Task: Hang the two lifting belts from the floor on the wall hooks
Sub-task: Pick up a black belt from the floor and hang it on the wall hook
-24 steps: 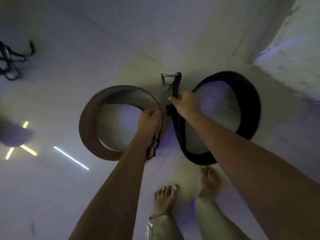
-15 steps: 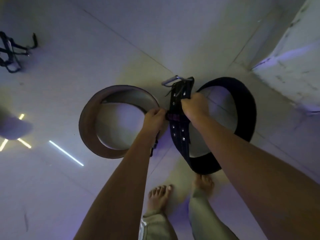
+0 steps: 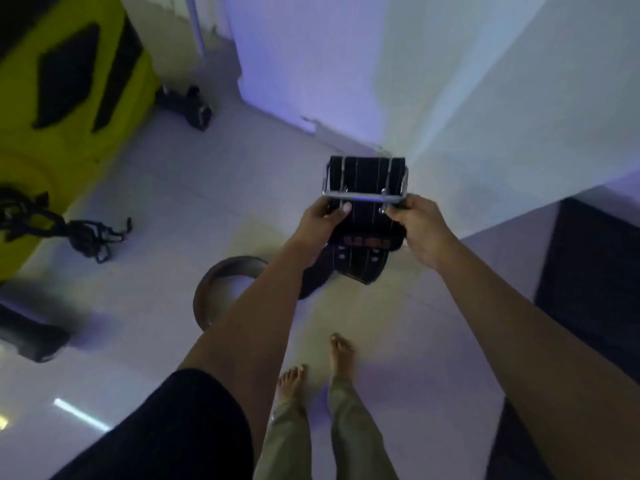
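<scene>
Both arms extend forward toward 12 o'clock, with the left hand (image 3: 323,216) and the right hand (image 3: 417,225) level side by side, fingers curled closed on the black belt (image 3: 365,216), while both bare feet (image 3: 341,351) stand at 6 o'clock.

Nothing can be read. The black belt (image 3: 363,237), between the left hand (image 3: 325,220) and right hand (image 3: 415,225), bears a reddish label too blurred to make out.
</scene>
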`<action>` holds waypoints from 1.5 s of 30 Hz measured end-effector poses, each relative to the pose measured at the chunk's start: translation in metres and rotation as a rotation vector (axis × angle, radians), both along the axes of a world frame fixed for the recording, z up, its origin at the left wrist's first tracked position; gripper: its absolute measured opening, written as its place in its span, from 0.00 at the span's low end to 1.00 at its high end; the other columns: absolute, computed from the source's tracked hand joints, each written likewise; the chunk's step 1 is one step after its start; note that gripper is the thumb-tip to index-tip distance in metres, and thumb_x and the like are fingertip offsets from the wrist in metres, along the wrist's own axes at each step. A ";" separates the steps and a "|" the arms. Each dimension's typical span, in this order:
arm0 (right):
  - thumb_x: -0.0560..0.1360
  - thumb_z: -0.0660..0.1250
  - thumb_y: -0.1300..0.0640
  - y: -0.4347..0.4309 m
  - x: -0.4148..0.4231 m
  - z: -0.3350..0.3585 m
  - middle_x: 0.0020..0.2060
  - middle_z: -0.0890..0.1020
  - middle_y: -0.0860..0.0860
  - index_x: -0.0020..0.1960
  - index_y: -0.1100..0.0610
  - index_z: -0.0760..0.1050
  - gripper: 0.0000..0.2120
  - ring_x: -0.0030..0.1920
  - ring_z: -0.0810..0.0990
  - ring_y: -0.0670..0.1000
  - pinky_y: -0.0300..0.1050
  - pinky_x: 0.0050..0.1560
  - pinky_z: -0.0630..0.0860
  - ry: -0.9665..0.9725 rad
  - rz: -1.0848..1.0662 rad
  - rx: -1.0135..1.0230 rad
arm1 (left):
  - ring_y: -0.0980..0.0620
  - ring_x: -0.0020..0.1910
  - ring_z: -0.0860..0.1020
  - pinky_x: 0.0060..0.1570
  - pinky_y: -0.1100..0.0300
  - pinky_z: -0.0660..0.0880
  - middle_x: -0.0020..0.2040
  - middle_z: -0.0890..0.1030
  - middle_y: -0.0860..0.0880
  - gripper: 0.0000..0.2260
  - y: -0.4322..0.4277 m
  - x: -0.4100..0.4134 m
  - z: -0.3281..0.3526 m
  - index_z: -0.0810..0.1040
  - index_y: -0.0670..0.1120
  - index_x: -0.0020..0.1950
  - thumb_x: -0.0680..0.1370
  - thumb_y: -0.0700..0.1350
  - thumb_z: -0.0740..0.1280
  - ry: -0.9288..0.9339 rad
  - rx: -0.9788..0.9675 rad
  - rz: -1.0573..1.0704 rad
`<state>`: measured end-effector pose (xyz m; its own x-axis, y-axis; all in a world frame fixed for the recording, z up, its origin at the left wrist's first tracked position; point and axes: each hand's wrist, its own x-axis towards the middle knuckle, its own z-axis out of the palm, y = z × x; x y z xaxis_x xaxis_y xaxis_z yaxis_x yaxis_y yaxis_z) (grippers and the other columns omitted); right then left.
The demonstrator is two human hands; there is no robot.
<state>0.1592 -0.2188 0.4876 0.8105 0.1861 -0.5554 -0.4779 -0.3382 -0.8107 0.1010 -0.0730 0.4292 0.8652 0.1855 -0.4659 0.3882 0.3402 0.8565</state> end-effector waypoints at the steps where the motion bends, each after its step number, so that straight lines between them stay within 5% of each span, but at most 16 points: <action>1: 0.75 0.62 0.70 -0.009 -0.002 0.035 0.38 0.79 0.52 0.41 0.55 0.76 0.12 0.42 0.78 0.51 0.48 0.53 0.75 -0.049 -0.036 0.027 | 0.55 0.42 0.79 0.43 0.65 0.78 0.46 0.79 0.48 0.06 -0.009 0.005 0.038 0.76 0.46 0.49 0.78 0.35 0.63 -0.060 -0.009 0.008; 6: 0.77 0.63 0.61 -0.044 -0.014 0.180 0.47 0.80 0.54 0.49 0.50 0.76 0.07 0.52 0.78 0.54 0.52 0.53 0.75 -0.265 -0.254 0.137 | 0.53 0.43 0.80 0.41 0.63 0.78 0.45 0.79 0.47 0.04 -0.047 0.034 0.195 0.75 0.42 0.52 0.78 0.37 0.62 -0.299 -0.018 -0.082; 10: 0.78 0.63 0.57 -0.064 -0.018 0.273 0.48 0.81 0.53 0.56 0.50 0.75 0.08 0.47 0.80 0.51 0.46 0.45 0.77 -0.420 -0.417 0.265 | 0.45 0.47 0.78 0.52 0.50 0.76 0.47 0.78 0.42 0.05 -0.074 0.051 0.301 0.75 0.40 0.51 0.77 0.39 0.64 -0.469 0.002 -0.144; 17: 0.75 0.67 0.56 -0.098 -0.019 0.378 0.43 0.81 0.50 0.46 0.53 0.76 0.01 0.50 0.79 0.53 0.56 0.60 0.76 -0.619 -0.599 0.415 | 0.44 0.48 0.78 0.55 0.47 0.76 0.47 0.79 0.43 0.06 -0.113 0.063 0.424 0.75 0.40 0.53 0.77 0.39 0.64 -0.667 0.023 -0.233; 20: 0.73 0.68 0.48 -0.114 -0.019 0.408 0.47 0.81 0.51 0.51 0.55 0.74 0.12 0.47 0.79 0.50 0.51 0.47 0.77 -0.579 -0.596 0.417 | 0.45 0.47 0.79 0.51 0.51 0.78 0.47 0.79 0.43 0.07 -0.133 0.068 0.463 0.74 0.39 0.55 0.78 0.39 0.63 -0.743 0.018 -0.249; 23: 0.70 0.72 0.48 -0.134 -0.018 0.430 0.54 0.82 0.55 0.59 0.59 0.74 0.23 0.53 0.81 0.54 0.55 0.53 0.79 -0.596 -0.530 0.481 | 0.46 0.47 0.80 0.47 0.54 0.80 0.47 0.80 0.43 0.08 -0.150 0.072 0.497 0.74 0.39 0.56 0.78 0.39 0.63 -0.787 0.008 -0.255; 25: 0.70 0.73 0.55 -0.147 -0.016 0.450 0.56 0.82 0.57 0.60 0.60 0.74 0.21 0.55 0.81 0.56 0.59 0.56 0.78 -0.663 -0.482 0.498 | 0.48 0.45 0.81 0.43 0.58 0.80 0.46 0.81 0.44 0.10 -0.161 0.075 0.519 0.73 0.38 0.58 0.78 0.39 0.63 -0.820 0.014 -0.258; 29: 0.71 0.71 0.62 -0.163 -0.002 0.498 0.43 0.82 0.53 0.59 0.65 0.75 0.18 0.45 0.82 0.53 0.54 0.54 0.80 -0.858 -0.579 0.549 | 0.47 0.48 0.82 0.44 0.59 0.80 0.50 0.81 0.43 0.14 -0.181 0.083 0.566 0.74 0.37 0.60 0.77 0.43 0.66 -0.924 0.056 -0.271; 34: 0.69 0.73 0.60 -0.188 0.010 0.562 0.43 0.83 0.53 0.46 0.57 0.77 0.08 0.46 0.82 0.55 0.59 0.56 0.79 -0.980 -0.570 0.574 | 0.47 0.52 0.82 0.47 0.59 0.79 0.54 0.82 0.42 0.17 -0.207 0.094 0.597 0.75 0.38 0.60 0.77 0.49 0.66 -1.006 0.141 -0.266; 38: 0.70 0.73 0.55 -0.203 0.015 0.574 0.52 0.83 0.55 0.58 0.57 0.75 0.18 0.52 0.82 0.55 0.55 0.55 0.80 -0.998 -0.485 0.587 | 0.43 0.52 0.81 0.53 0.51 0.79 0.54 0.81 0.38 0.17 -0.226 0.099 0.632 0.74 0.39 0.57 0.76 0.50 0.67 -1.063 0.145 -0.117; 43: 0.71 0.71 0.56 -0.200 0.021 0.593 0.45 0.82 0.50 0.45 0.51 0.78 0.04 0.52 0.80 0.55 0.53 0.53 0.79 -0.989 -0.572 0.702 | 0.46 0.52 0.82 0.53 0.54 0.79 0.54 0.82 0.42 0.16 -0.223 0.103 0.651 0.75 0.41 0.57 0.76 0.51 0.66 -1.149 0.158 -0.203; 45: 0.72 0.71 0.56 -0.195 0.022 0.610 0.42 0.81 0.48 0.41 0.50 0.77 0.04 0.49 0.78 0.53 0.47 0.44 0.77 -1.013 -0.591 0.712 | 0.46 0.49 0.82 0.48 0.56 0.79 0.52 0.83 0.42 0.15 -0.220 0.104 0.643 0.77 0.40 0.57 0.77 0.50 0.65 -1.152 0.138 -0.229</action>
